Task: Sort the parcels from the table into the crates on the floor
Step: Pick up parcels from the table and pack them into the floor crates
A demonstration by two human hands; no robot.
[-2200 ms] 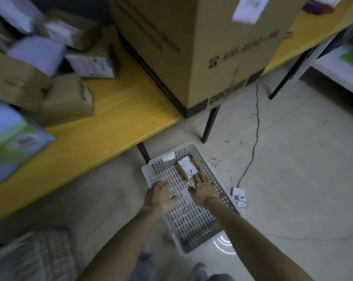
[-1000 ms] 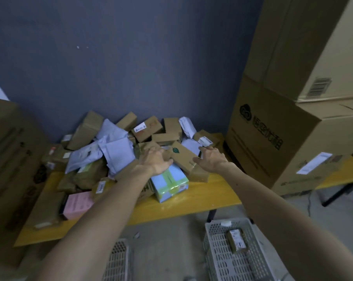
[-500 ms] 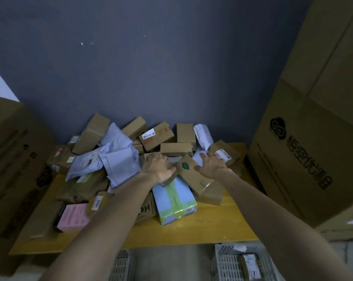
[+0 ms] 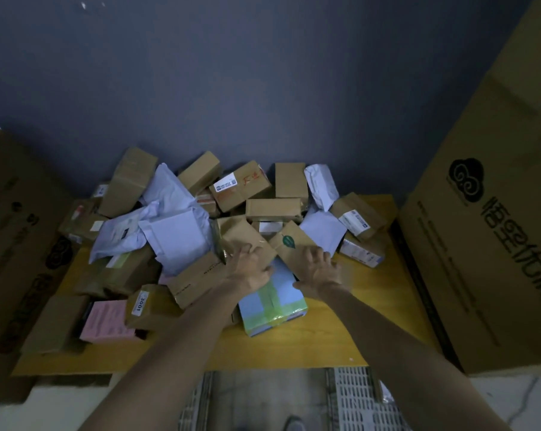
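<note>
L hand [image 4: 247, 270] fingers curl on a brown box [image 4: 242, 233], R hand [image 4: 317, 270] fingers spread flat on the leaf box [image 4: 289, 244]; crate [image 4: 353, 396] below desk [image 4: 325, 346] (contents hidden by arm [image 4: 418, 368]).

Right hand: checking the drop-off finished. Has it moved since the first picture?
Yes. The right hand went from the floor crate up to the parcels on the yellow table.

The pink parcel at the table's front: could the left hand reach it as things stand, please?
Probably yes: the pink parcel lies uncovered, and the left hand need only clear a low box.
</note>
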